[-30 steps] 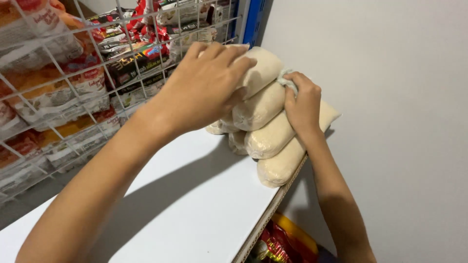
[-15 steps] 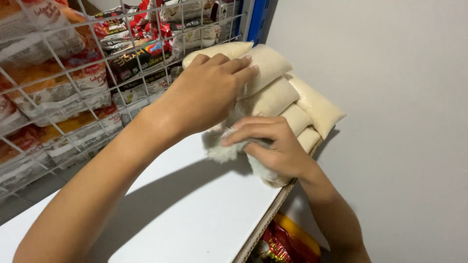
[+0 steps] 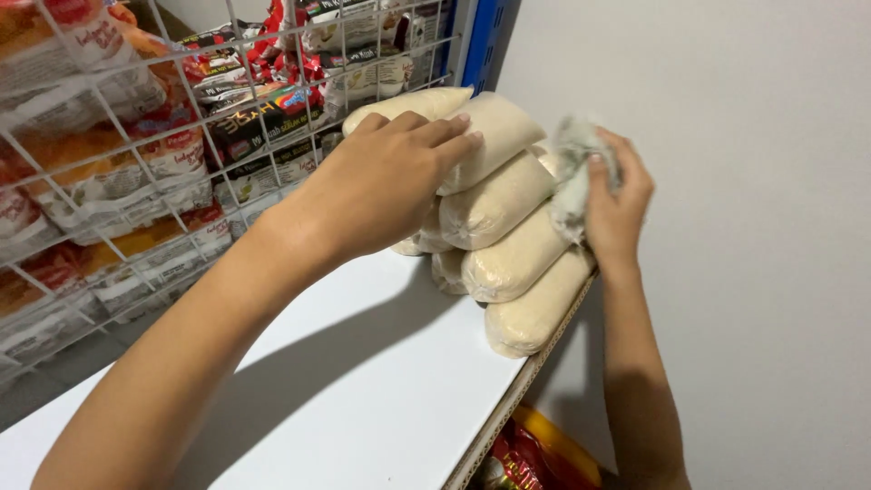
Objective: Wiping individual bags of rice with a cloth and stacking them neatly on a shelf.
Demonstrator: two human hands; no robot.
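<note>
Resting palm-down on the upper bags, the left hand [image 3: 390, 181] lies flat with its fingers spread and extended, pressing rather than gripping, which seems meant to steady the stack while the other hand works at its far side. The right hand [image 3: 617, 204] is closed around a crumpled grey-white cloth [image 3: 573, 168], bunched between fingers and thumb and held against the outer end of the stack, next to the pale wall [image 3: 744, 227]; the cloth is blurred, so I cannot tell whether it actually touches a bag. Under both hands sits a stack of sealed clear plastic bags [image 3: 508, 263], each plump and filled with a fine beige grain or powder, lying on their sides one atop another and leaning slightly, their ends pointing outward over the shelf's edge. The lowest bag [image 3: 535, 313] rests right at the front lip, its rounded end overhanging a little. They sit at the far corner of a white shelf [image 3: 363, 390], much of its surface bare. Behind the left arm a white wire grid panel [image 3: 118, 136] holds back rows of packaged goods [image 3: 136, 172] in orange, red and white wrappers, packed tightly on the other side. Below the shelf's edge, red and yellow packets [image 3: 526, 458] show on a lower level.
</note>
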